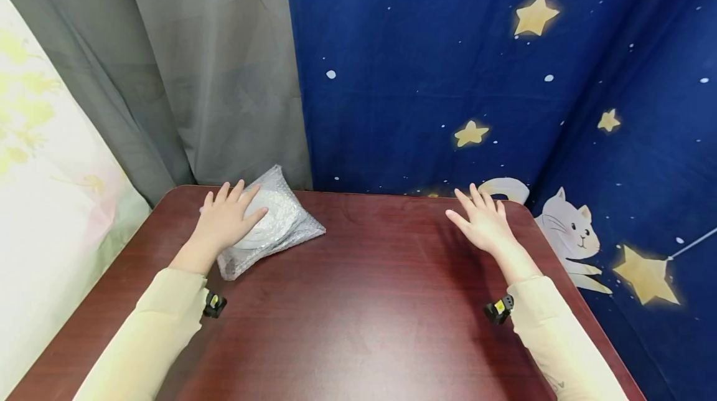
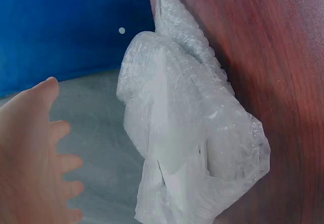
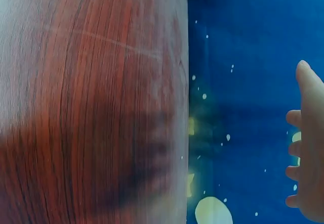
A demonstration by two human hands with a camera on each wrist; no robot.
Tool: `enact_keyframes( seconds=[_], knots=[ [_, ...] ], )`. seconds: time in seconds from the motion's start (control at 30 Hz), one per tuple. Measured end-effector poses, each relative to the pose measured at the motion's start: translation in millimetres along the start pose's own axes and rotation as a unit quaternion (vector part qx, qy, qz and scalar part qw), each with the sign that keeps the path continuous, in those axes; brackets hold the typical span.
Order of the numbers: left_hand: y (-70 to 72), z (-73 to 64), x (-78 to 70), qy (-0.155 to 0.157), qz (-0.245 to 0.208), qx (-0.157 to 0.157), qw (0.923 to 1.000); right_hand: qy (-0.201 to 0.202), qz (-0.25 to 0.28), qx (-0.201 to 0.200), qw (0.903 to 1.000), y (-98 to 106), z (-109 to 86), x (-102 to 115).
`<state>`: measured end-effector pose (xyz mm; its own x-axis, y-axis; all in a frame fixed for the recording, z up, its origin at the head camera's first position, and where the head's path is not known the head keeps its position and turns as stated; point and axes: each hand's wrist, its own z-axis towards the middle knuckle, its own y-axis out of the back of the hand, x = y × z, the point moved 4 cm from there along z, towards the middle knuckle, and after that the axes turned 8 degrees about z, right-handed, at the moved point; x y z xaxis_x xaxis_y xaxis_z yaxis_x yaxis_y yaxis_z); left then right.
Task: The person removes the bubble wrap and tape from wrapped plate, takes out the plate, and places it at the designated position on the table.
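A round white item, plate-like in outline, lies wrapped in a clear bubble-wrap bag (image 1: 274,217) at the back left of the table. My left hand (image 1: 224,217) is held over the bag's left part with its fingers spread. In the left wrist view the bubble-wrap bag (image 2: 177,123) stands apart from the left hand (image 2: 30,158), and a gap shows between them. My right hand (image 1: 483,223) hovers above the table's back right, fingers spread, holding nothing. The right wrist view shows the same hand (image 3: 311,143) with straight fingers, and its shadow falls on the wood.
The dark red wooden table (image 1: 358,301) has rounded back corners. Behind it hang a grey curtain (image 1: 224,77) and a blue curtain (image 1: 414,77) printed with stars and a cat. A pale flowered cloth (image 1: 50,202) hangs along the left side.
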<state>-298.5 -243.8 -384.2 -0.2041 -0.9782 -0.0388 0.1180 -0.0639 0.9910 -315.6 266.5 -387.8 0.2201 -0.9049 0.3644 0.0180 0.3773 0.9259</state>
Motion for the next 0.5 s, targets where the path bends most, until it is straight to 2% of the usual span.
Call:
enact_keyframes(
  seconds=[0.23,0.5],
  knots=[
    [3.0,-4.3,3.8,0.001,-0.003,-0.023,0.9997,0.023,0.007,-0.025,0.9994,-5,2.2,13],
    [5.7,-10.1,10.3,0.003,-0.021,-0.079,0.9967,0.051,0.036,-0.062,0.9961,-12,3.1,32]
  ],
)
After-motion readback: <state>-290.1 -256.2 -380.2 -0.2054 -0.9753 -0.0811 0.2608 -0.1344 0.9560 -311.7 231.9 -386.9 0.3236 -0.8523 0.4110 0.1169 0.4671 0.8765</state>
